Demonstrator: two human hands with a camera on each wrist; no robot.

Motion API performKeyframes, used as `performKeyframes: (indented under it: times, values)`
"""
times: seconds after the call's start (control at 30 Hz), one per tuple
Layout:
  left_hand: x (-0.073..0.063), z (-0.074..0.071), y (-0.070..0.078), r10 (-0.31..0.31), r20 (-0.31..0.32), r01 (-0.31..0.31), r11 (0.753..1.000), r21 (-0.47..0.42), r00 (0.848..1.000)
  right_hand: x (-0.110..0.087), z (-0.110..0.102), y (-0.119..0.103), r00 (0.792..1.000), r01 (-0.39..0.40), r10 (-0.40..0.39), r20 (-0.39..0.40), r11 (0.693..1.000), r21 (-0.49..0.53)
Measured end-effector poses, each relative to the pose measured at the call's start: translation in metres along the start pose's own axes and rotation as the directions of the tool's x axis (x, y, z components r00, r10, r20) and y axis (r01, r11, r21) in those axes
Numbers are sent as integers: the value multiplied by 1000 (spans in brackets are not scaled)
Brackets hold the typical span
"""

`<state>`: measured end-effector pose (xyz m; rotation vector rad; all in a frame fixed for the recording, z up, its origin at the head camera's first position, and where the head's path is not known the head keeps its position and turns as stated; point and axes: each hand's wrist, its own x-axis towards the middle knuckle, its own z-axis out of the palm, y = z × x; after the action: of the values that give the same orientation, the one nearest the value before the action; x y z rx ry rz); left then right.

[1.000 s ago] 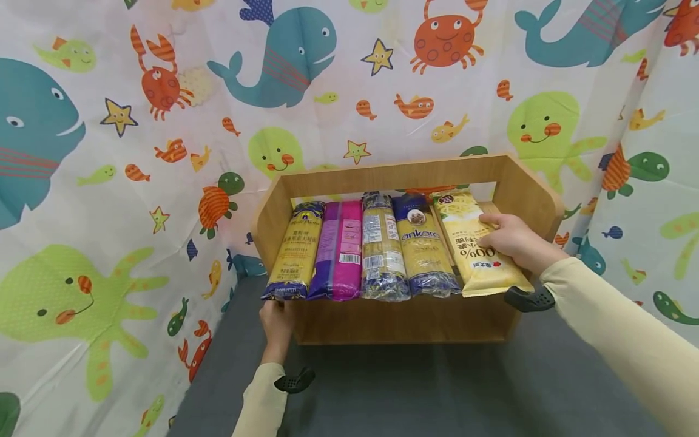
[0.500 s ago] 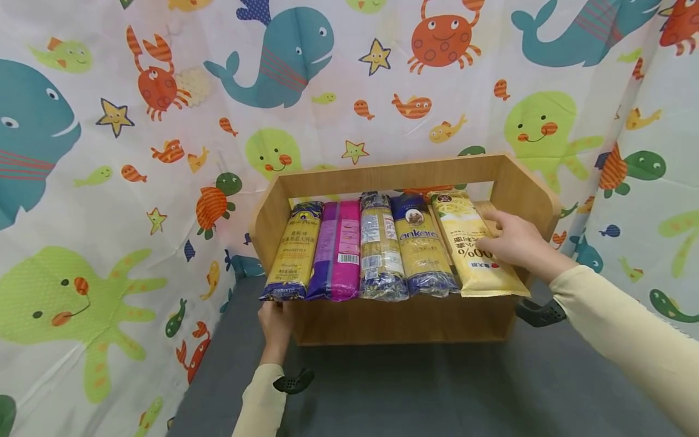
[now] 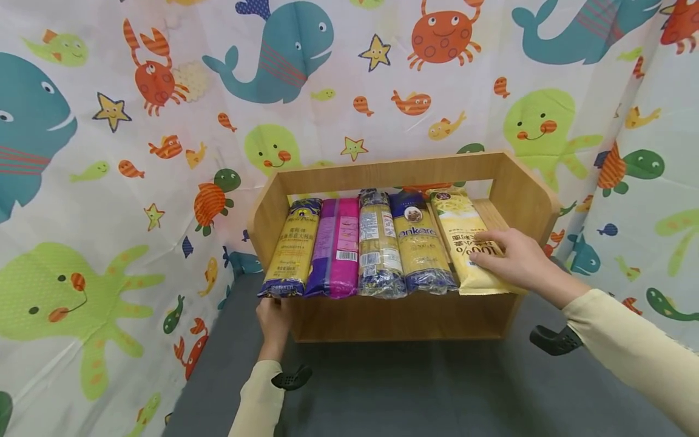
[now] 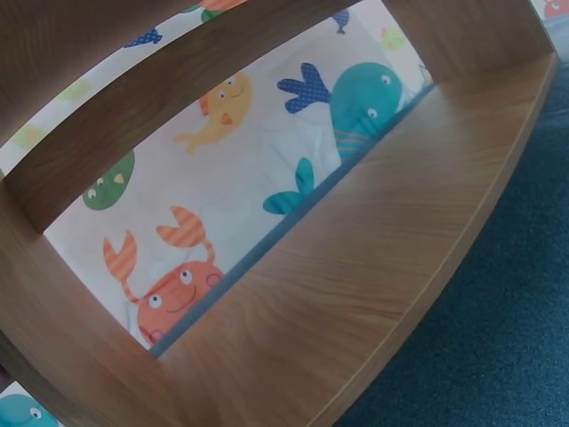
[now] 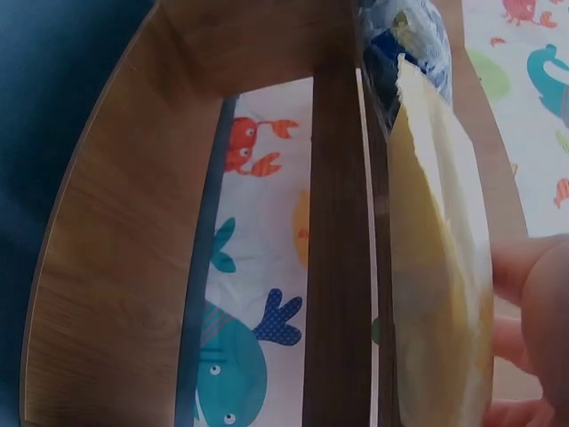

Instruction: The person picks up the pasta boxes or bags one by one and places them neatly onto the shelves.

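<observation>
My right hand (image 3: 516,261) rests on a pale yellow noodle packet (image 3: 461,237), the rightmost in the row, with thumb and fingers spread on its front half. In the right wrist view, fingertips (image 5: 511,347) touch the same packet (image 5: 440,267). At the left front corner of the wooden shelf (image 3: 398,321), my left hand (image 3: 275,318) grips the board edge under a yellow-and-blue spaghetti packet (image 3: 292,246); its fingertips are hidden. Between these lie a pink-purple packet (image 3: 334,246), a clear pasta packet (image 3: 379,243) and a yellow-and-blue "ankara" packet (image 3: 423,243).
Below the packets is an open lower tier with a wooden bottom board (image 4: 356,258). A strip of bare upper board (image 3: 488,212) shows right of the pale packet, before the side panel (image 3: 524,200). The shelf stands on a dark grey surface (image 3: 409,394), with a sea-animal patterned cloth (image 3: 338,67) behind.
My right hand has slid forward along the pale yellow packet toward its near end, briefly shifting to its right edge. The left hand and the packets stay in place.
</observation>
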<state>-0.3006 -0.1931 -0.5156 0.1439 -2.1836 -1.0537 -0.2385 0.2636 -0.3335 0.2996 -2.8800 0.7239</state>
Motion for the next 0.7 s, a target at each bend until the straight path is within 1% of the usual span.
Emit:
performKeyframes:
  times: [0.13,0.27,0.5,0.7]
  values:
    - [1,0,1,-9,2,9,1000,13,1000,2,2,-4,1000,27,-27,-12,1000,-6]
    - [1,1,2,-21,4,21,999,29,1000,2,3,-6,1000,17,-17,1,1000,-9]
    - [2,1,2,-10,-9,10,999,35,1000,3,3,-7,1000,22,-22,11,1000,-14]
    - [1,1,1,-19,3,19,1000,19,1000,6,4,-7,999,24,-24,28,1000,-7]
